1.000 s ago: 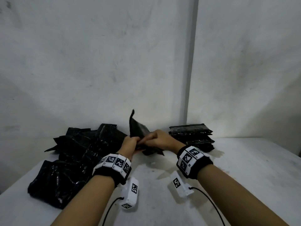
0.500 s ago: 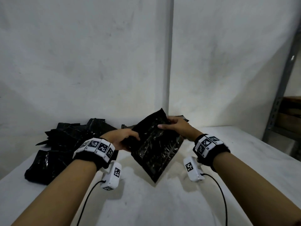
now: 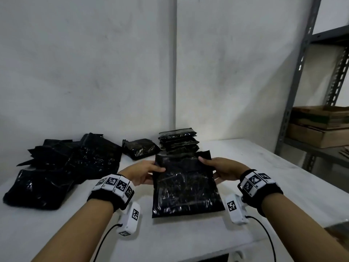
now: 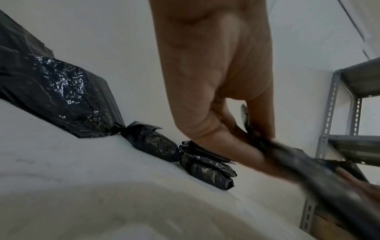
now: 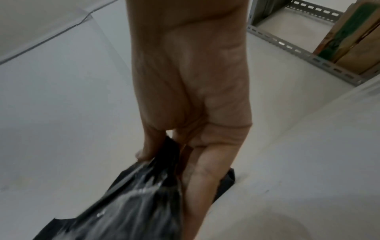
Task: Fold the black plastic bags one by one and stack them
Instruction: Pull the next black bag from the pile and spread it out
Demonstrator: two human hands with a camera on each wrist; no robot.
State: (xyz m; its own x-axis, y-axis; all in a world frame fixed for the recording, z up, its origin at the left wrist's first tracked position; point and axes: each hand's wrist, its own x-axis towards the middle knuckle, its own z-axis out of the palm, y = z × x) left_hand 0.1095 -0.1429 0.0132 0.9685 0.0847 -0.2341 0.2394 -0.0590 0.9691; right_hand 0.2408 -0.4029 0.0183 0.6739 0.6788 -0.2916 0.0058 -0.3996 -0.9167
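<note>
We pinch the flat shiny black plastic bag [image 3: 186, 188] at its far corners | our left hand [image 3: 142, 173] grips its left edge, our right hand [image 3: 221, 170] its right | bag above the white table [image 3: 283, 186], near us | folded black bag stack [image 3: 178, 141] behind it | loose black bag pile [image 3: 62, 167] far left

white table [image 3: 283, 176] | grey metal shelving rack [image 3: 294, 91], right | cardboard boxes [image 3: 319, 127] on shelf | white wall [image 3: 94, 63]

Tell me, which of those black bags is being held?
The flat bag in front, gripped at its sides by the left hand and right hand. The pile, small bundle and stack lie untouched.
</note>
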